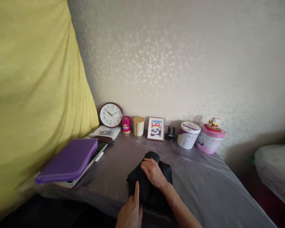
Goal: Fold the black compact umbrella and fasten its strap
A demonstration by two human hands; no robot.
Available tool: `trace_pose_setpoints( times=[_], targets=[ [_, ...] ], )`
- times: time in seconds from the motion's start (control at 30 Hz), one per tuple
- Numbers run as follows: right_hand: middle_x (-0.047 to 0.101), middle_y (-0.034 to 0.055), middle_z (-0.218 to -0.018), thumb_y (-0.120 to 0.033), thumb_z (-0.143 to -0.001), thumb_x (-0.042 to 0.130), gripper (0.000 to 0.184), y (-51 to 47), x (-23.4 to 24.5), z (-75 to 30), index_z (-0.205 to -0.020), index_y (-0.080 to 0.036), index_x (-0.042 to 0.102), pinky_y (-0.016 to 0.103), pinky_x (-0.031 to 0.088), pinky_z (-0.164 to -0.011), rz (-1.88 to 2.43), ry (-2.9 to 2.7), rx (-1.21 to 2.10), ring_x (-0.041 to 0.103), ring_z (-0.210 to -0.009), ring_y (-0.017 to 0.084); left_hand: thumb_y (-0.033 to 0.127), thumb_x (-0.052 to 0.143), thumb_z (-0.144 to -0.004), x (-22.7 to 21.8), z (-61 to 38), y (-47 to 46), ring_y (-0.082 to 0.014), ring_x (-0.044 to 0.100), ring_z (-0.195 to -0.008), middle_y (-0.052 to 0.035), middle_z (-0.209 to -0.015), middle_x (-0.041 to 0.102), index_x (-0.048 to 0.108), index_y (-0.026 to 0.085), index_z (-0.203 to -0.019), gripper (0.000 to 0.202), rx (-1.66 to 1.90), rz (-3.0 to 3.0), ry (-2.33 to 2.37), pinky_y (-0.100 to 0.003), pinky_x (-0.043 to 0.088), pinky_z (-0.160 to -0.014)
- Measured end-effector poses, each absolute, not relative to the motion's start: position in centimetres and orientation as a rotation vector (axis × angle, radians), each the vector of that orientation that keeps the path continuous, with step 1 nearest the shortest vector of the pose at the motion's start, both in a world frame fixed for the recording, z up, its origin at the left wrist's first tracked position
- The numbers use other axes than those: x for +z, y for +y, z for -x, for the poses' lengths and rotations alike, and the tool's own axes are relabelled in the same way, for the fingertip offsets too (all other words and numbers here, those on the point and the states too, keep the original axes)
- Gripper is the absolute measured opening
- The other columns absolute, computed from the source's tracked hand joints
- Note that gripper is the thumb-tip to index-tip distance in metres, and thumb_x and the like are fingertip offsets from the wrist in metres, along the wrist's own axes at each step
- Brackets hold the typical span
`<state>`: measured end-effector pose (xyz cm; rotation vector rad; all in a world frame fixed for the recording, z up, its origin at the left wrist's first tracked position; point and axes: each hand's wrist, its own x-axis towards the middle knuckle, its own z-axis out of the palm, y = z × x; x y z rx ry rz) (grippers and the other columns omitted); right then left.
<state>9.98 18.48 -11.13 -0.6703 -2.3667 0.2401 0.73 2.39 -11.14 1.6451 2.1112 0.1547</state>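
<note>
A pale wall (192,63) with a pattern of leaves fills most of the background, and a yellow curtain (30,88) hangs at the left. Below them is the counter (204,180), covered with clear plastic. On its left part, a purple case (68,160) lies flat on top of other flat things. The black cloth (148,193) is on the counter near its front edge, in a loose, folded heap between and under the two hands. The right hand (153,172) lies palm down on the cloth, with its fingers stretched out flat. The left hand (130,210) is at the near side of the cloth; its index finger points straight forward and the other fingers are bent. Whether these bent fingers pinch the cloth, I cannot tell.

Along the wall, a round clock (111,115) leans at the left. A pink tub (209,142) stands at the right, just beside a white tub (187,137). A framed panda picture (156,129) stands near the middle. Smaller are a yellow can (138,127), a bright pink can (126,124) and a black object (170,133) beside the frame. The smallest is a figurine (214,123) on the pink tub's lid.
</note>
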Motion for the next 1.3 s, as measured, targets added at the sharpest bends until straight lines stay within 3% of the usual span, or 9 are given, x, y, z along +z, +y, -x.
trace_pose_setpoints(
  times=[0.1,0.2,0.43,0.57,0.67,0.9,1.07,1.2,1.3],
  targets=[
    [0.063,0.0041,-0.106,-0.024,-0.085,0.044,0.024,18.4,-11.3,-9.9,-0.097,-0.022,0.064,0.041,0.027,-0.101,0.767,-2.345,0.218,0.047,-0.113,0.019,0.019,0.033,-0.085,-11.2,-0.7,2.4,-0.0183,0.058,-0.095,-0.0148,-0.118,0.052,-0.005,0.012,-0.138,0.065,0.170,-1.630,2.126,-0.025,0.041,-0.078],
    [0.056,0.0115,-0.117,-0.020,-0.082,0.042,0.029,20.4,-11.5,-11.0,-0.105,-0.016,0.060,0.040,0.032,-0.098,0.995,-2.174,0.152,0.046,-0.113,0.022,0.021,0.033,-0.085,-11.3,-0.6,2.3,-0.0187,0.057,-0.096,-0.0152,-0.120,0.051,-0.003,0.011,-0.139,0.065,0.186,-1.625,2.131,-0.026,0.041,-0.079],
    [0.062,0.0157,-0.099,-0.034,-0.076,0.043,0.038,20.4,-13.2,-18.4,-0.102,-0.011,0.057,0.034,0.046,-0.081,1.443,-1.669,0.439,0.059,-0.092,0.023,0.027,0.031,-0.085,-12.1,0.1,1.9,-0.0195,0.059,-0.093,-0.0135,-0.111,0.058,0.003,0.008,-0.139,0.063,0.314,-1.645,2.108,-0.027,0.041,-0.078],
    [0.065,0.0114,-0.091,-0.043,-0.070,0.049,0.041,17.3,-14.0,-20.8,-0.096,-0.014,0.059,0.032,0.047,-0.075,1.585,-1.537,0.725,0.061,-0.085,0.023,0.031,0.032,-0.085,-12.6,0.8,2.1,-0.0176,0.059,-0.093,-0.0128,-0.108,0.060,0.004,0.009,-0.139,0.064,0.392,-1.607,2.055,-0.024,0.039,-0.079],
    [0.064,0.0046,-0.076,-0.050,-0.071,0.048,0.047,15.3,-13.6,-20.5,-0.099,-0.014,0.057,0.027,0.048,-0.057,1.548,-1.494,0.938,0.061,-0.066,0.018,0.034,0.032,-0.085,-12.8,1.3,2.2,-0.0169,0.058,-0.095,-0.0126,-0.110,0.059,0.004,0.010,-0.139,0.065,0.428,-1.576,2.015,-0.023,0.038,-0.079],
    [0.056,-0.0023,-0.058,-0.051,-0.067,0.057,0.045,12.7,-11.3,-18.3,-0.095,-0.016,0.058,0.020,0.035,-0.035,1.434,-1.337,1.172,0.051,-0.047,0.013,0.034,0.031,-0.086,-12.4,1.3,2.1,-0.0164,0.059,-0.092,-0.0111,-0.104,0.062,0.005,0.011,-0.139,0.063,0.437,-1.569,2.013,-0.023,0.039,-0.078],
    [0.061,-0.0005,-0.064,-0.045,-0.064,0.064,0.037,12.9,-10.6,-17.2,-0.087,-0.017,0.060,0.022,0.043,-0.044,1.279,-1.199,1.370,0.058,-0.054,0.015,0.034,0.032,-0.086,-11.7,1.2,2.1,-0.0158,0.058,-0.094,-0.0112,-0.104,0.061,0.005,0.012,-0.139,0.063,0.418,-1.544,2.017,-0.022,0.039,-0.079],
    [0.065,0.0018,-0.075,-0.041,-0.065,0.065,0.038,13.3,-9.4,-16.1,-0.094,-0.016,0.060,0.026,0.049,-0.062,1.074,-1.153,1.464,0.062,-0.069,0.018,0.033,0.031,-0.086,-11.6,1.3,2.2,-0.0165,0.060,-0.089,-0.0113,-0.101,0.062,0.004,0.011,-0.139,0.063,0.383,-1.536,2.009,-0.023,0.041,-0.074],
    [0.067,0.0034,-0.081,-0.041,-0.065,0.066,0.042,13.5,-7.9,-14.7,-0.098,-0.016,0.060,0.027,0.050,-0.063,1.015,-1.136,1.472,0.063,-0.072,0.019,0.033,0.031,-0.086,-11.6,1.3,2.2,-0.0169,0.060,-0.091,-0.0115,-0.103,0.061,0.005,0.011,-0.138,0.063,0.386,-1.542,2.008,-0.024,0.041,-0.074]
  ],
)
